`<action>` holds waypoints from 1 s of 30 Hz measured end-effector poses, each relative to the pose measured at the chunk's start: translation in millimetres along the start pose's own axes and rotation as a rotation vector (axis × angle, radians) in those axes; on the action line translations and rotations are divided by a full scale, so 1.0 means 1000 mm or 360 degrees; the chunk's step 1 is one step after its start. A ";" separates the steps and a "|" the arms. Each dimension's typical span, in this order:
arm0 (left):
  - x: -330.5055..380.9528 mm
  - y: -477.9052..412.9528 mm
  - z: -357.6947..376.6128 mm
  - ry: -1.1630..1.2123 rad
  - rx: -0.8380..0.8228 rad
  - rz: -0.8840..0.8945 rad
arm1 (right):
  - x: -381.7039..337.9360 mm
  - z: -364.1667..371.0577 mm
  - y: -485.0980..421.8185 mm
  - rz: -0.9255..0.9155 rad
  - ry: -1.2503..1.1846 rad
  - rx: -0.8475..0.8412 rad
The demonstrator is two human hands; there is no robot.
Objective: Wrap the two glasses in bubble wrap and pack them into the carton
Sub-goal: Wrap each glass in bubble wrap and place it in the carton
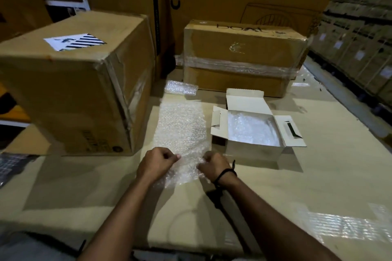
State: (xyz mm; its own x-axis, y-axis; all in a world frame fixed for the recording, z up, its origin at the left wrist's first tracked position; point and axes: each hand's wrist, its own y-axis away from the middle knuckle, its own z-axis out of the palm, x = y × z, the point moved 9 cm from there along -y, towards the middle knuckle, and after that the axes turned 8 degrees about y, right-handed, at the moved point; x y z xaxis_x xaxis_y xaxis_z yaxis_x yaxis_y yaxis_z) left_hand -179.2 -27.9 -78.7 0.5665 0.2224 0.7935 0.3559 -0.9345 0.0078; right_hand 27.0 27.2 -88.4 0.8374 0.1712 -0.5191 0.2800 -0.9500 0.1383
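A long sheet of bubble wrap (180,127) lies on the cardboard work surface, running away from me. Its near end is bunched up between my hands. My left hand (156,162) grips the left side of that bunch, and my right hand (214,165) grips the right side. Whether a glass is inside the bunch is hidden. To the right stands a small white carton (253,150), flaps open, with a bubble-wrapped bundle (252,129) inside. A small rolled piece of bubble wrap (181,87) lies farther back.
A big brown box (74,82) stands close on the left. A taped brown box (241,57) sits behind the carton, with tall cartons behind it. Stacked boxes line the right side. The cardboard surface (318,176) extends right and toward me.
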 end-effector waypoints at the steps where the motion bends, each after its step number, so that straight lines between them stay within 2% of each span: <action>1: -0.004 -0.002 -0.004 0.0055 0.0031 0.0018 | 0.002 -0.002 0.002 -0.0017 -0.0257 -0.0047; 4: -0.010 -0.010 -0.017 0.0054 0.0176 0.0070 | 0.008 -0.018 0.015 -0.0111 -0.1019 -0.0128; 9: 0.000 -0.023 -0.005 -0.0418 0.0222 0.0162 | 0.037 -0.046 0.038 0.0008 -0.1255 -0.0366; 12: 0.019 -0.033 0.016 -0.0723 0.0090 0.0283 | 0.069 -0.054 0.049 0.0242 -0.1205 -0.0384; 15: 0.027 -0.033 0.036 -0.0909 -0.0024 0.0348 | 0.101 -0.057 0.057 0.0464 -0.1209 -0.0175; 18: 0.032 -0.025 0.040 -0.0910 0.0073 0.0395 | 0.126 -0.059 0.064 0.0655 -0.1342 0.0055; 20: 0.040 -0.016 0.044 -0.0870 0.0154 0.0432 | 0.137 -0.051 0.069 0.0726 -0.1479 0.0060; 22: 0.048 -0.002 0.051 -0.0781 0.0186 0.0466 | 0.137 -0.044 0.074 0.0770 -0.1488 0.0030; 24: 0.058 0.016 0.060 -0.0692 0.0191 0.0497 | 0.134 -0.049 0.079 0.0751 -0.1251 0.0071; 27: 0.073 0.041 0.069 -0.0622 0.0185 0.0475 | 0.138 -0.082 0.078 0.0644 -0.1145 0.0209; 30: 0.096 0.071 0.088 -0.0626 0.0108 0.0434 | 0.179 -0.126 0.072 0.0695 -0.1164 0.0320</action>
State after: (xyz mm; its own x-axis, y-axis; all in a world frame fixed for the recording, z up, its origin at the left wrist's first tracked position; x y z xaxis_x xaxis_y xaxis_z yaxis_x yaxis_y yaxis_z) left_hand -33.6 -48.1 -55.4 0.8792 0.0724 0.4709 0.1958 -0.9560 -0.2185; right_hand 256.4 22.2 -64.8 0.3200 -0.3640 -0.8747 -0.1412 -0.9313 0.3358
